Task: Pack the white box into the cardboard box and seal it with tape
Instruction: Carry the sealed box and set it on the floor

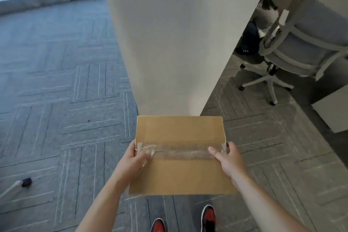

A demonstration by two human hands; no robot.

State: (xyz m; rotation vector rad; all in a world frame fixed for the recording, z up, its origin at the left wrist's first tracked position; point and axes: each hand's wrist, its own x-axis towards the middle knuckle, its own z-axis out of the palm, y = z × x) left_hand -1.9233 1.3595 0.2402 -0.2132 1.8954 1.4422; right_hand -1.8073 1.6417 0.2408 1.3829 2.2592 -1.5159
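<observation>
Cardboard box (178,173) closed, held above carpet (56,100). Left hand (134,158) grips left edge, right hand (227,158) right edge. Clear tape (180,151) spans seam, seemingly wrinkled.

**Single head-worn wide-angle view**

Looking forward and steeply down from the person's head, sitting close above the cardboard box (180,175), taking in carpet floor (56,100), a white pillar (178,43) straight ahead, red shoes (208,217) at the bottom edge.

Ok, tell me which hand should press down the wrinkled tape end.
The left hand: its thumb lies on the wrinkled end of the tape at the box edge, while the right hand grips the opposite edge, likely better left steadying.
</observation>
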